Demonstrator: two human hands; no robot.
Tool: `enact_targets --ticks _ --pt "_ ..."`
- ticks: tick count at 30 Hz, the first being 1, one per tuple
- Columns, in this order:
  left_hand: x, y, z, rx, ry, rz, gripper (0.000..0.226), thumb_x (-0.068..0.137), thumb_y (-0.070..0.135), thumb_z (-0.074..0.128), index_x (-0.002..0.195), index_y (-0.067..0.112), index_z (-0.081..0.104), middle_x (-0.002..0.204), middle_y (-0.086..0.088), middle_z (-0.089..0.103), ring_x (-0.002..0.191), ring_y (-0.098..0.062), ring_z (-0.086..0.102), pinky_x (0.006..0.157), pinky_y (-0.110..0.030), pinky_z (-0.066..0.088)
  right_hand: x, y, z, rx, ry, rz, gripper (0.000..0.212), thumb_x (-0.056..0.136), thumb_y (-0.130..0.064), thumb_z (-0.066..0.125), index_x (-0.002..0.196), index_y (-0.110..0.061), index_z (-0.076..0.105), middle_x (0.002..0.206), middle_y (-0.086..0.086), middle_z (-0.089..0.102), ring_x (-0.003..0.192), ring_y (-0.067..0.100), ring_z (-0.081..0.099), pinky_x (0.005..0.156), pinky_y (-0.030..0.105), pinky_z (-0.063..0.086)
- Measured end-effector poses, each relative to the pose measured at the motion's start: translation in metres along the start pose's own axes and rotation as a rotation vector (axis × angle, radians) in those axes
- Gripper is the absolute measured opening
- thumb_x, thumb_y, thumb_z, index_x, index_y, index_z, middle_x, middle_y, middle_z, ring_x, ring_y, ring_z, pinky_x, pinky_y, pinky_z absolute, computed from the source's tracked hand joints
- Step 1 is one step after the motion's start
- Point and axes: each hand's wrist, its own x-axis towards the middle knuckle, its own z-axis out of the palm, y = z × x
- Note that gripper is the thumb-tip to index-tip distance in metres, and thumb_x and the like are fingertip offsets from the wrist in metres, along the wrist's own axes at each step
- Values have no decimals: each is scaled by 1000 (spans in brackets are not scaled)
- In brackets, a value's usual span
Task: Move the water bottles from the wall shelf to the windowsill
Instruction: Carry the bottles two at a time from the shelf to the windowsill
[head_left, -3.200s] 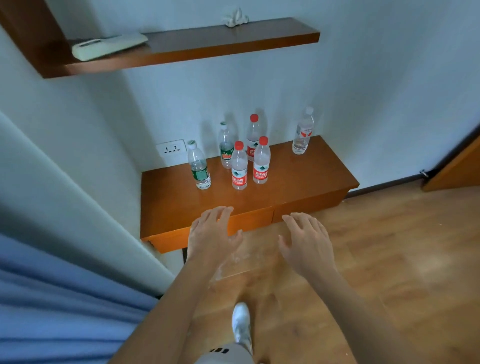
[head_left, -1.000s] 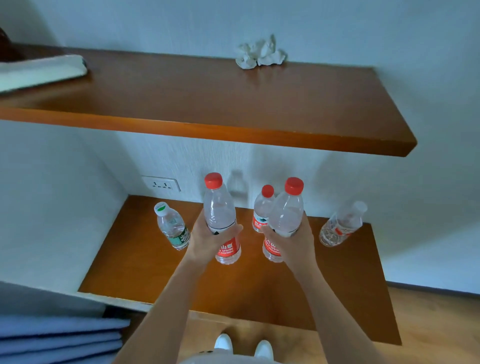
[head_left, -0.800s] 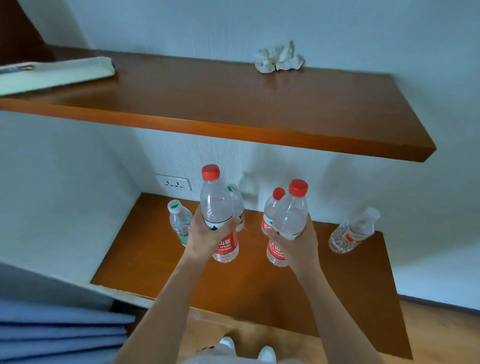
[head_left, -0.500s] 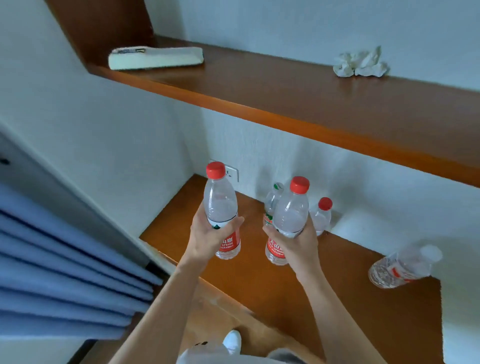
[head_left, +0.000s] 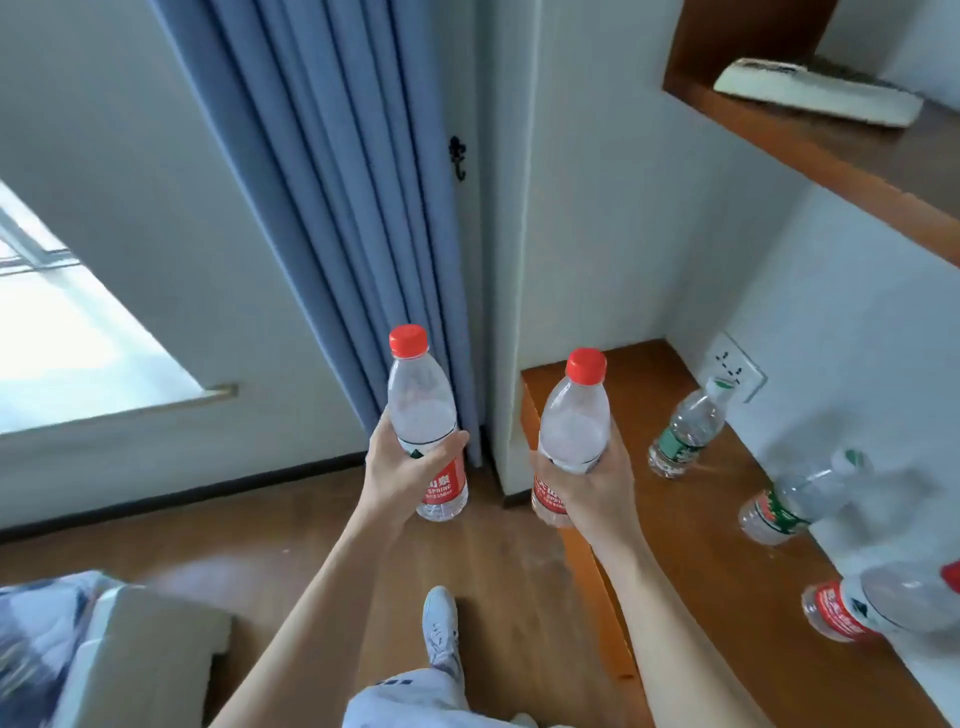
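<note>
My left hand (head_left: 402, 470) grips a clear water bottle with a red cap and red label (head_left: 422, 410), held upright over the floor. My right hand (head_left: 592, 486) grips a second red-capped water bottle (head_left: 574, 421), just at the left end of the lower wooden shelf (head_left: 727, 582). Three bottles stand on that shelf: a green-label bottle (head_left: 685, 434) near the wall socket, another green-label bottle (head_left: 795, 499), and a red-label bottle (head_left: 878, 605) at the right edge. The white windowsill (head_left: 104, 405) lies at the left, bright with daylight.
A blue curtain (head_left: 353, 208) hangs between the window and the white wall pillar (head_left: 506, 234). An upper wooden shelf (head_left: 857, 161) carries a white remote-like object (head_left: 815, 96). A cushion or sofa corner (head_left: 119, 660) sits lower left. My shoe (head_left: 441, 631) is on the wooden floor.
My view has swung left from the shelf toward the window. Both hands carried their red-capped bottles off the lower shelf; the left bottle is now over the floor before the curtain.
</note>
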Motion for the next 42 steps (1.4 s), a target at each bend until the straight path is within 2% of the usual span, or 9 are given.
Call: enact_targets --ticks 5,9,13,17,20,25,33,36,42 --pt "-32 -8 -76 23 271 -13 42 73 14 85 108 17 60 93 -3 70 78 -4 68 63 -14 51 0 -17 72 -61 -220 -49 63 74 -28 86 125 -36 50 110 -12 64 104 10 63 81 17 55" --pt "-55 -15 -129 28 444 -38 46 70 18 85 108 13 61 91 -3 71 78 -7 69 62 -15 52 -6 -23 125 -37 -373 -24 60 62 -50 82 113 -33 57 103 -6 68 99 18 67 81 35 58" --pt "-74 -24 -172 57 561 -56 43 75 14 84 110 16 60 93 0 71 80 -6 70 63 -16 53 -16 -30 174 -13 -462 -7 58 60 -45 83 111 -37 56 105 -11 67 100 10 65 88 37 56" --pt "-84 -32 -211 63 649 -87 55 70 31 87 117 21 59 98 4 70 88 -7 69 71 -22 54 -21 -32 222 -12 -571 -6 65 60 -48 84 116 -30 57 109 -4 68 104 18 65 90 48 57" --pt "-80 -40 -244 40 698 -120 73 57 53 83 120 24 58 105 1 70 97 -19 69 81 -36 58 -22 -37 259 -21 -612 -14 66 60 -51 83 117 -35 55 111 -7 66 106 16 64 92 46 56" --pt "-58 -50 -305 38 737 -135 78 56 57 81 121 21 57 106 -2 70 98 -24 69 82 -41 60 -10 -46 334 -41 -655 -31 66 57 -54 82 114 -34 54 109 -5 66 104 17 64 92 45 56" --pt "1 -52 -416 2 820 -119 49 75 19 84 116 20 58 98 0 69 88 -13 69 67 -18 53 19 -74 471 -105 -675 -87 58 58 -45 88 103 -37 53 98 -14 66 94 8 64 82 30 54" --pt "15 -57 -454 13 816 -119 46 75 21 85 109 33 56 97 4 67 88 -5 67 70 -19 52 20 -82 523 -118 -704 -112 60 66 -27 92 107 -37 49 98 -20 61 92 0 61 78 18 47" --pt "35 -63 -520 30 888 -132 45 75 20 84 105 36 53 97 3 65 88 -6 67 65 -14 51 21 -95 603 -139 -787 -144 60 67 -27 92 103 -42 46 98 -23 57 92 -4 59 69 4 43"
